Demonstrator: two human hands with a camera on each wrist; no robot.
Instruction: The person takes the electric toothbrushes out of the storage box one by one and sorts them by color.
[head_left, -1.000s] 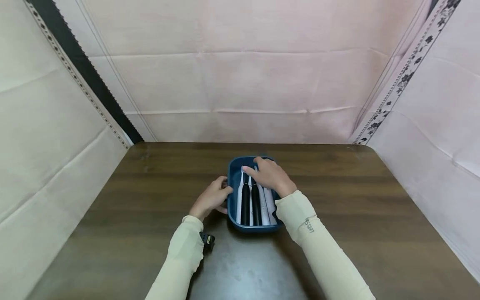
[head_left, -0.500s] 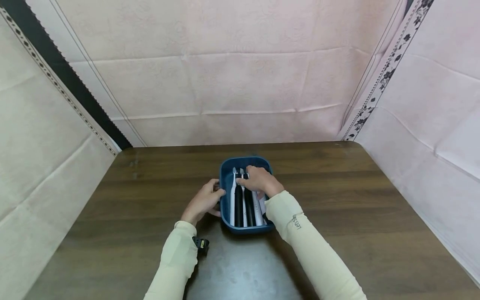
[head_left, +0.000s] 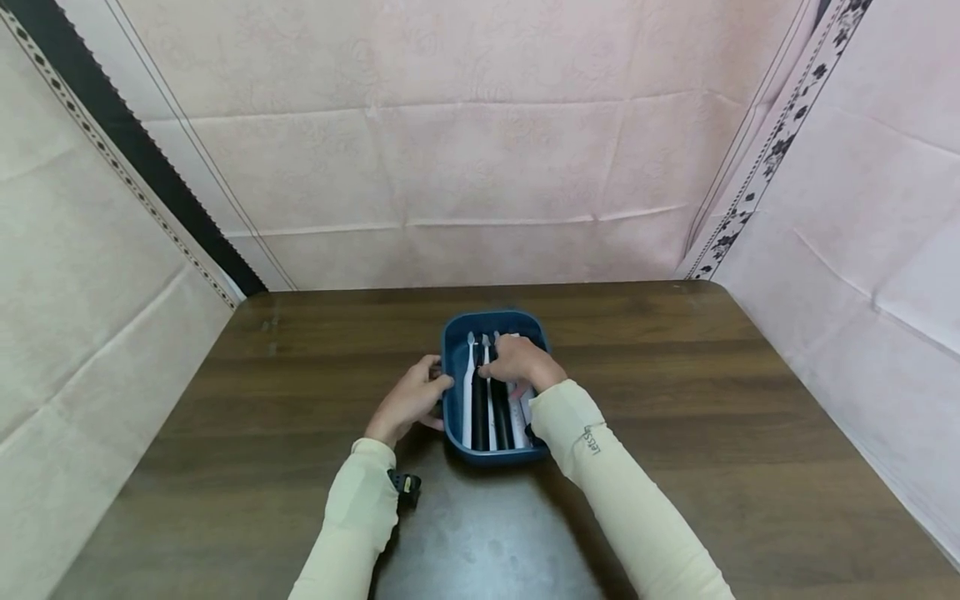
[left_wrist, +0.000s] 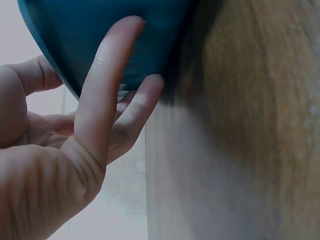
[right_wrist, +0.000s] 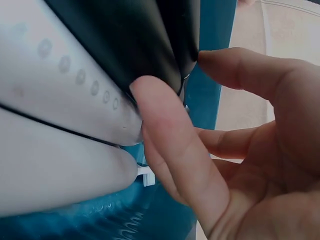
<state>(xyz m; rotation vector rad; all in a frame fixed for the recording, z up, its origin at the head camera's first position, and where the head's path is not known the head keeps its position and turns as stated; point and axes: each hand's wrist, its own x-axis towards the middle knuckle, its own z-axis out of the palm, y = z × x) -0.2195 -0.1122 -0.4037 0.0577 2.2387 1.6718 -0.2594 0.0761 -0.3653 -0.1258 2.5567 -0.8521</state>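
- The dark blue tray [head_left: 495, 457] sits between the two hands, on the table [head_left: 225, 500].
- The left hand [head_left: 408, 404] touches the tray's outer wall, thumb at the rim and the other fingers spread and loosely extended rather than clenched.
- The right hand [head_left: 522, 364] reaches in over the opposite side, its fingers touching the contents (whether they grip a piece or merely press on it, I cannot tell).
- Nearest the left hand, inside the tray, lies a slim white handle [head_left: 467, 408]; beside it is a first black handle [head_left: 480, 417], next to the right thumb.
- A second black handle [head_left: 500, 421] runs beneath the right hand, a narrow white piece [head_left: 492, 429] lying between the two black ones.
- Further toward the right wrist lie two more white handles, one being a ringed white handle [right_wrist: 65, 70] with a row of small circles.
- A black device [head_left: 406, 483] is worn at the left wrist, by the pale left sleeve [head_left: 348, 517].
- Behind the right hand, the right sleeve [head_left: 630, 500] bears dark lettering [head_left: 592, 440].
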